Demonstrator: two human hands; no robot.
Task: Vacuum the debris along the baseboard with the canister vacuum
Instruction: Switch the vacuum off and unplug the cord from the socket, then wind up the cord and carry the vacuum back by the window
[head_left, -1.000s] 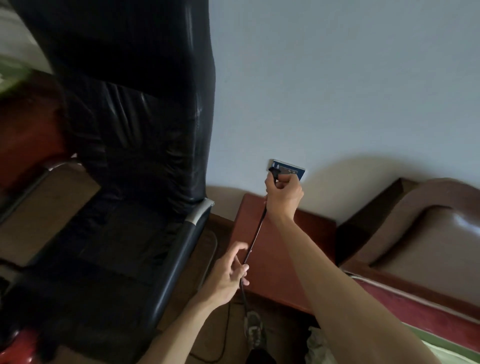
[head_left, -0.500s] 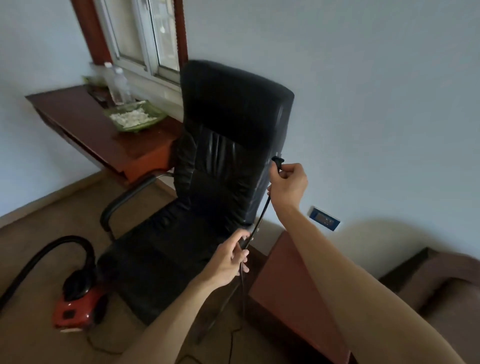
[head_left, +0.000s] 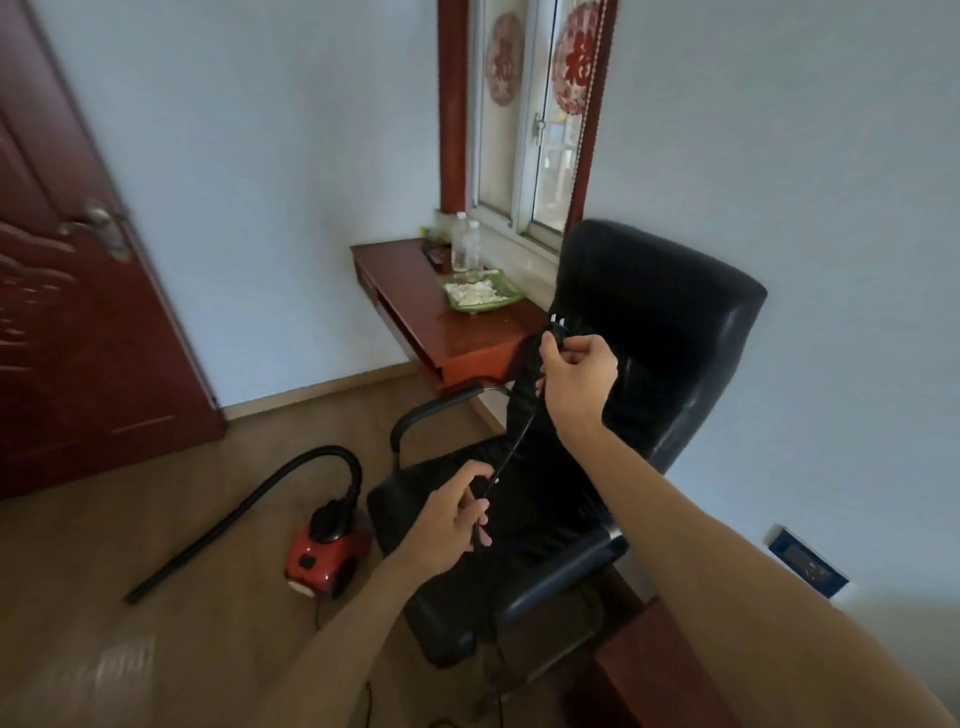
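Observed from inside the room: the right hand (head_left: 576, 379) pinches the black plug (head_left: 557, 325) between thumb and curled fingers, with its two prongs bare and pointing up, in front of the back of the black office chair (head_left: 670, 332). The left hand (head_left: 452, 525) is lower, its fingers curled round the power cord (head_left: 514, 441), which runs taut between the two hands above the chair seat. The red canister vacuum (head_left: 324, 553) sits on the wood floor just left of the chair. Its hose (head_left: 291, 478) arches over to a wand (head_left: 182, 561) lying flat, well short of the baseboard (head_left: 322, 387). The blue wall socket (head_left: 805, 564) is low on the wall to the right, on the far side of the chair. Assessed risks: the cord passes the chair's armrest and frame, so a pull toward the socket would likely snag there or drag the light canister. Slack on the floor near the feet is a trip hazard. Fingertips close to the prongs could touch metal during insertion. No debris can be made out from here.
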